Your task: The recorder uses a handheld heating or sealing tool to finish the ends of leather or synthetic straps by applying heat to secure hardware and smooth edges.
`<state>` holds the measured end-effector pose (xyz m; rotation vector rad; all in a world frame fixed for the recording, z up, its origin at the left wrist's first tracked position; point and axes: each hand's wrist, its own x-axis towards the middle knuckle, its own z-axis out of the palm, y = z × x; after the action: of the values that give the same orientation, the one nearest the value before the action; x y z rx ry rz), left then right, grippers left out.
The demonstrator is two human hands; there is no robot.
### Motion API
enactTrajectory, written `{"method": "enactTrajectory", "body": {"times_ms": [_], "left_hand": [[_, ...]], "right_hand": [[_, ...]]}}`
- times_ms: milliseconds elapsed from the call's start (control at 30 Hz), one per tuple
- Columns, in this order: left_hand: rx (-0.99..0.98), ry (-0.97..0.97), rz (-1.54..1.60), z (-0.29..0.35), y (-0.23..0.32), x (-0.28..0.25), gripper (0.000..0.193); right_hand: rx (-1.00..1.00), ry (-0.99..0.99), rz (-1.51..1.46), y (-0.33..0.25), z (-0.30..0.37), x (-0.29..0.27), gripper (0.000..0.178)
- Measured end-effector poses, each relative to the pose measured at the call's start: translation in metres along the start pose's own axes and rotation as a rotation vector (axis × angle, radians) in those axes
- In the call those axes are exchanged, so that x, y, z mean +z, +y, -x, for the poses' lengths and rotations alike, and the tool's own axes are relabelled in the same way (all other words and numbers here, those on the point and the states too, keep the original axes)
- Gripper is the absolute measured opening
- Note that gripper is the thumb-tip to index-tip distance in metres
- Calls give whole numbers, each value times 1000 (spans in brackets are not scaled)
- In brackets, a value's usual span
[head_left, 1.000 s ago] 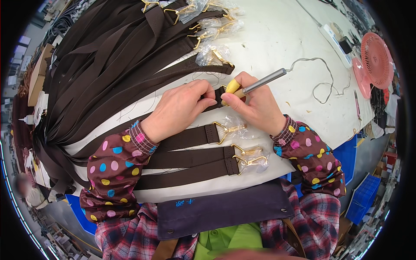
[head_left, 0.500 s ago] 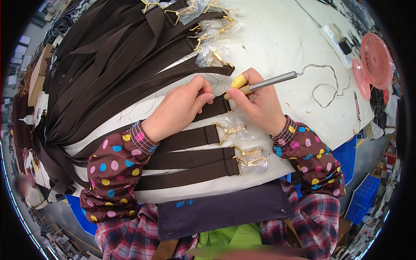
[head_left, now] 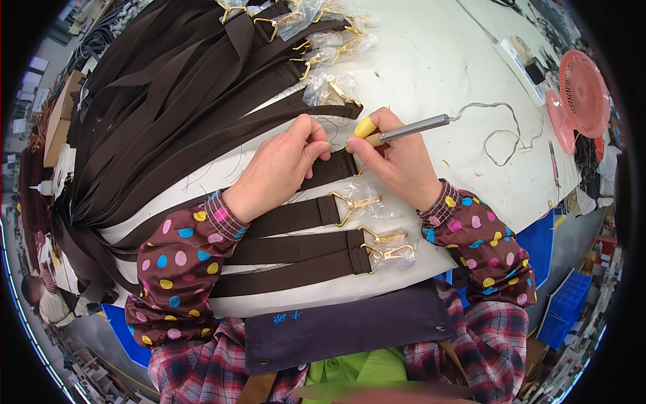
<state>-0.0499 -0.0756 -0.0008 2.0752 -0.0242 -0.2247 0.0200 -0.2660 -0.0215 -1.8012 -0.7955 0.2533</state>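
Observation:
My right hand point(head_left: 402, 160) grips a corded pen-shaped tool point(head_left: 414, 128), much like a soldering iron, with a grey metal barrel. A yellow cover point(head_left: 365, 128) wraps its index finger. The tool's tip, hidden by the fingers, is at the stitched end of a dark brown strap point(head_left: 333, 168). My left hand point(head_left: 272, 165) lies over this strap, thumb and forefinger pinched near its end; whatever they hold is too small to make out. Closer to me lie more brown straps point(head_left: 289, 249) with gold metal hooks point(head_left: 388, 252), partly wrapped in clear plastic.
A large heap of brown straps point(head_left: 155, 101) covers the left of the white table point(head_left: 431, 74). Loose threads lie between straps. To the right are the tool's thin cord point(head_left: 515, 128), a white power strip point(head_left: 518, 64), a pink fan point(head_left: 582, 87) and a slim pointed tool point(head_left: 554, 165).
My right hand and the pen-shaped tool have shifted slightly left, toward the left hand's fingertips. The left hand stays pinched over the strap, almost unmoved.

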Motion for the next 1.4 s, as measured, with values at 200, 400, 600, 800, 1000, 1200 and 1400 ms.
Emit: {"method": "enactTrajectory", "body": {"times_ms": [200,400,600,800,1000,1200,1400], "left_hand": [[-5,-3,4,-1,0,-1,11],[-88,12,22,1,9,-5,13],[213,51,-211,-2,-10,-5,18],[173,5,-311,-6,-9,-6,16],[233,102,-354,-6,-11,0,14],[218,80,-300,-6,-14,0,13],[198,51,-219,-7,-13,-2,11]], "right_hand": [[-7,-5,18,-1,-2,0,22],[-16,5,34,-5,-1,-2,22],[43,11,-82,-3,-1,0,23],[46,6,-55,-3,-1,0,24],[57,4,-83,-1,-2,1,24],[52,-5,-66,-3,-2,0,24],[33,-8,-64,-1,-2,1,25]]}}
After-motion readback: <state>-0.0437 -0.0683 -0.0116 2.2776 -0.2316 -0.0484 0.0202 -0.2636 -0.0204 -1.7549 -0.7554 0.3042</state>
